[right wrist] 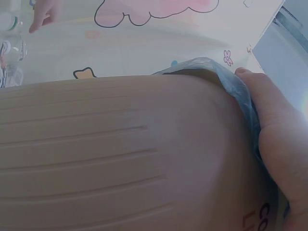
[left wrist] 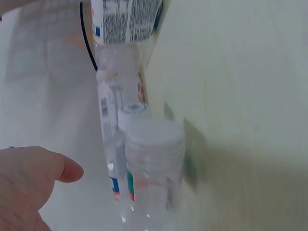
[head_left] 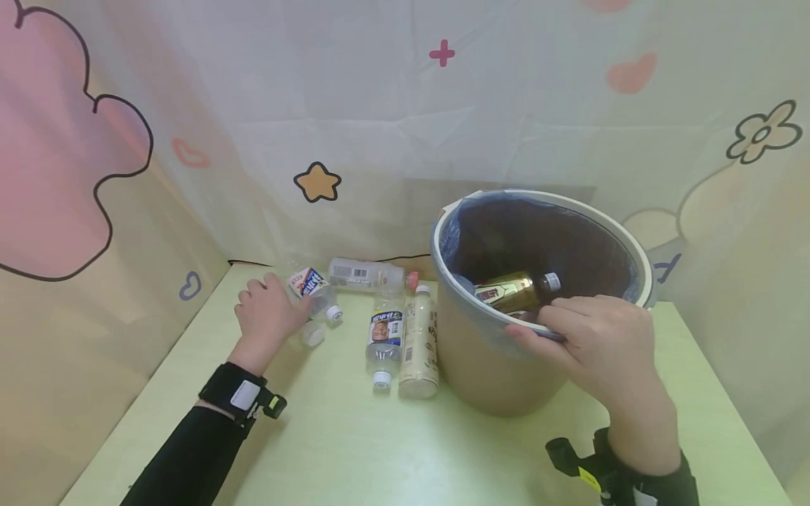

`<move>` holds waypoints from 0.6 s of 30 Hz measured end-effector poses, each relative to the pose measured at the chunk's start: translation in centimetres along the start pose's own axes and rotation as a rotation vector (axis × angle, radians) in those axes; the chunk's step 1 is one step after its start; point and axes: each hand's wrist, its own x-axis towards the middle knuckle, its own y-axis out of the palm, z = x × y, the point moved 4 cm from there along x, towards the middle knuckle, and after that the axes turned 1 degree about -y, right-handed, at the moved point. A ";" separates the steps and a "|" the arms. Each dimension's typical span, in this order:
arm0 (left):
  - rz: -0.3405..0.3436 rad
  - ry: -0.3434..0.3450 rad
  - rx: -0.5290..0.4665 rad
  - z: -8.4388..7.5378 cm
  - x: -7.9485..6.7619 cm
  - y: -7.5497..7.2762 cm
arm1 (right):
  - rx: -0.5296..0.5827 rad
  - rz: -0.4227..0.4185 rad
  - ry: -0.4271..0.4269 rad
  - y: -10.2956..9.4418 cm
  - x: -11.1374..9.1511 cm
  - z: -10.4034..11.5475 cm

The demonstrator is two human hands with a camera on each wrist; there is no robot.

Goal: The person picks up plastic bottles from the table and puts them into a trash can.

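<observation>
My left hand [head_left: 268, 316] reaches over two clear plastic bottles at the left of the table. One bottle [head_left: 309, 282] has a blue, white and orange label and a white cap; of the other bottle [head_left: 313, 334], mostly its capped end shows, the rest hidden by the hand. In the left wrist view, the thumb [left wrist: 70, 169] is spread away from the capped bottle [left wrist: 155, 159]. With my right hand [head_left: 607, 351] I grip the near rim of a beige trash can [head_left: 493, 372], lined with a blue bag [right wrist: 236, 84]. Inside lies an amber bottle [head_left: 509, 292] with a white cap.
Between hand and can, a clear bottle [head_left: 384, 329] with a face on its label and a cream bottle [head_left: 419, 344] lie side by side. Behind them, a red-capped bottle [head_left: 359, 274] lies crosswise near the printed curtain [head_left: 380, 126]. All lie on a pale table [head_left: 342, 450].
</observation>
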 end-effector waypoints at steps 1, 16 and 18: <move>0.009 -0.032 0.002 0.3 0.4 0.1 | -0.001 0.001 -0.001 0.0 0.0 0.0; 0.158 -0.234 -0.041 1.9 3.3 1.2 | -0.004 0.001 -0.007 0.1 0.1 0.0; 0.173 -0.255 -0.052 1.8 3.2 1.3 | -0.002 0.003 -0.006 0.1 0.1 0.0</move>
